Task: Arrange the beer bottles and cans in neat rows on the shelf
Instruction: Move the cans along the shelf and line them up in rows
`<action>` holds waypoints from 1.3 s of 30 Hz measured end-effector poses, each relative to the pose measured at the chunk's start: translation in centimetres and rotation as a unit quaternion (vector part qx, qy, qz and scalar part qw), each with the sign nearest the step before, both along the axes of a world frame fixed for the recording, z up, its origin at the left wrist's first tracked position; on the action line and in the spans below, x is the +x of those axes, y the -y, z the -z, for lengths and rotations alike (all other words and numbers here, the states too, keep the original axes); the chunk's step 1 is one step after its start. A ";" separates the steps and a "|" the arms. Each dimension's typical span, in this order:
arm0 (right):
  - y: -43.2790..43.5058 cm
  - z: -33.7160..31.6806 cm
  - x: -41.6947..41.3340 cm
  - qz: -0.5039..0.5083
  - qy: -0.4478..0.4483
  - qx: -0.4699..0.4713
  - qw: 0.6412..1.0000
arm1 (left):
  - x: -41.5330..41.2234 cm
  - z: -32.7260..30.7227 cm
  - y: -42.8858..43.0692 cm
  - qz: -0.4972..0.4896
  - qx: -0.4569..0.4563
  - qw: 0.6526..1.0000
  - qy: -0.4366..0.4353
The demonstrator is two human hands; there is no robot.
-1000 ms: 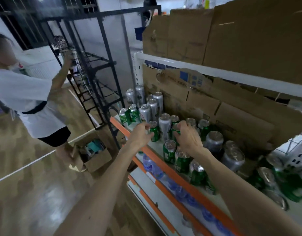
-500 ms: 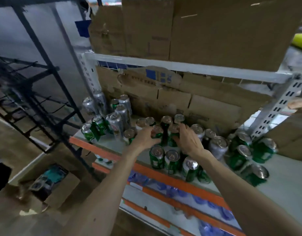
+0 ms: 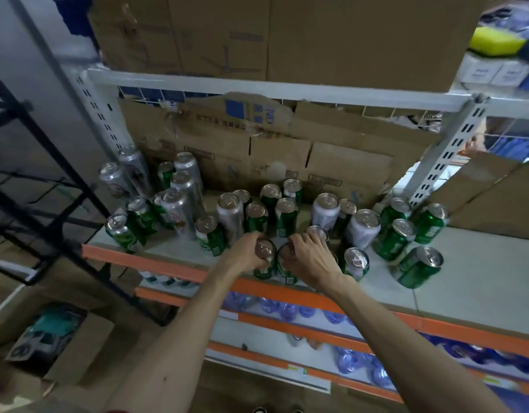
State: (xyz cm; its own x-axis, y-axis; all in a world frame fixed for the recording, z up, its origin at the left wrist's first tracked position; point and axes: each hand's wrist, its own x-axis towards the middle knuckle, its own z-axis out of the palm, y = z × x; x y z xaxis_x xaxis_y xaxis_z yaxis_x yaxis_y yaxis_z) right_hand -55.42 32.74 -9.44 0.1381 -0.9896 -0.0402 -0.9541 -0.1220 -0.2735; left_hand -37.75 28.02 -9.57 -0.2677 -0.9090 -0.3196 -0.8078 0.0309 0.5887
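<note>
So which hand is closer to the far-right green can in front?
Right. The right hand, gripping a front can, is left of that green can; the left hand, gripping another, is farther left.

Under the left hand (image 3: 247, 254) and right hand (image 3: 312, 260), the short aluminium cans (image 3: 263, 272) are green with silver tops. Left of the left hand, the tall cylindrical cans (image 3: 179, 214) are silver with an orange-and-dark mark. Right of the right hand, the flat metal shelf (image 3: 465, 278) is pale grey with an orange front lip. Beyond both hands, the corrugated cardboard boxes (image 3: 340, 168) are brown, one with a blue printed panel. Below the wrists, the clear plastic bottles (image 3: 287, 310) look blue-violet.
</note>
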 end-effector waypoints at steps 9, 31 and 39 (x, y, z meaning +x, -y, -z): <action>0.7 -0.2 0.0 0.004 0.005 0.012 1.000 | 0.1 -0.3 0.7 0.003 0.004 1.000 -0.016; 6.7 -4.0 -0.6 0.105 -0.064 -0.123 0.985 | 6.3 -3.9 3.7 -0.160 -0.156 0.974 -0.019; 7.2 -1.7 -3.0 0.194 -0.025 -0.066 0.979 | 4.8 -2.6 5.7 -0.199 -0.087 0.975 -0.047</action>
